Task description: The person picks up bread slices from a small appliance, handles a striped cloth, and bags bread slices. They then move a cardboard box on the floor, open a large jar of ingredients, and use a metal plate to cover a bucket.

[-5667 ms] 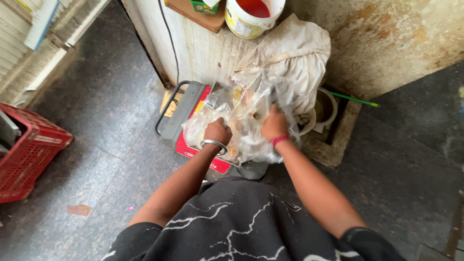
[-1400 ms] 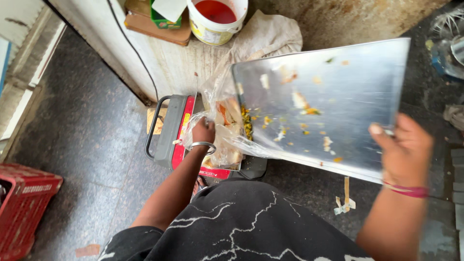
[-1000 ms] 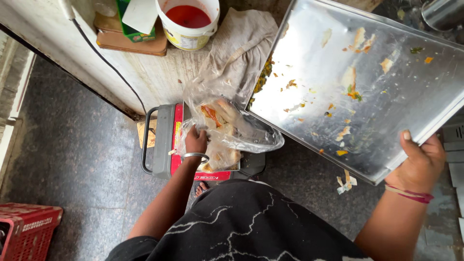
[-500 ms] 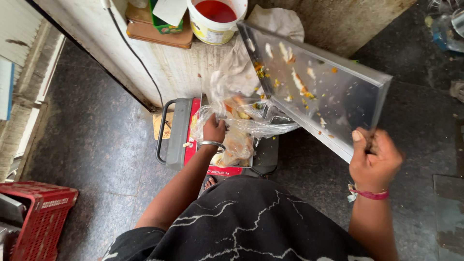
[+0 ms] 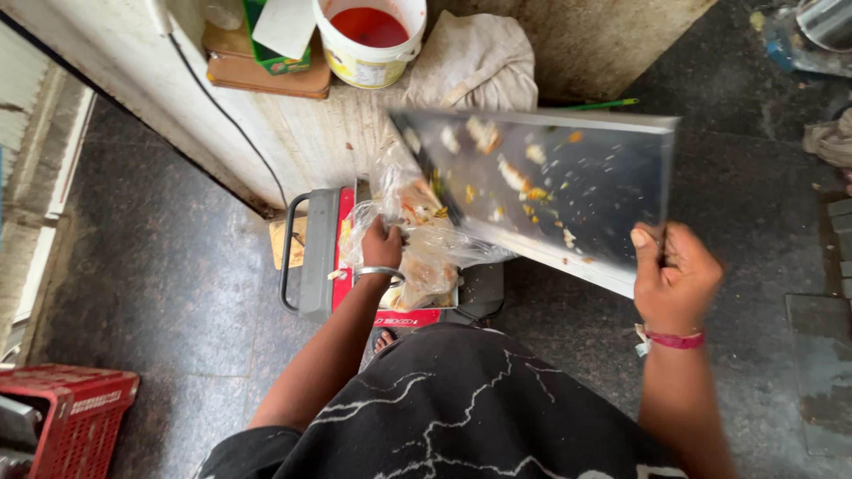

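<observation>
Left hand (image 5: 383,247) gripped the rim of a clear plastic bag (image 5: 424,257), fingers bunched tight around the mouth; a metal bangle sat on that wrist. Right hand (image 5: 676,282) clamped the near corner of a steel tray (image 5: 568,191), thumb on top, a pink band at the wrist. Tray was tilted, its low corner at the bag's opening, with food scraps (image 5: 519,177) scattered across its face.

Risks, as judged: the bag mouth looked narrow against the tray's edge, so scraps sliding off could miss and land on the dark floor (image 5: 160,266) or on the red and grey appliance (image 5: 324,257) under the bag. Held by one corner only, the tray could twist or slip. Thin plastic could tear on the tray's sharp corner.

Packages and labels: a white bucket (image 5: 373,40) with red liquid inside and a yellow printed band stood on the ledge above; beside it a green carton (image 5: 275,35) with a white flap, on a brown board. Red crate (image 5: 62,421) at lower left carried a white label strip. Pale cloth sack (image 5: 475,62) leaned at the wall.
</observation>
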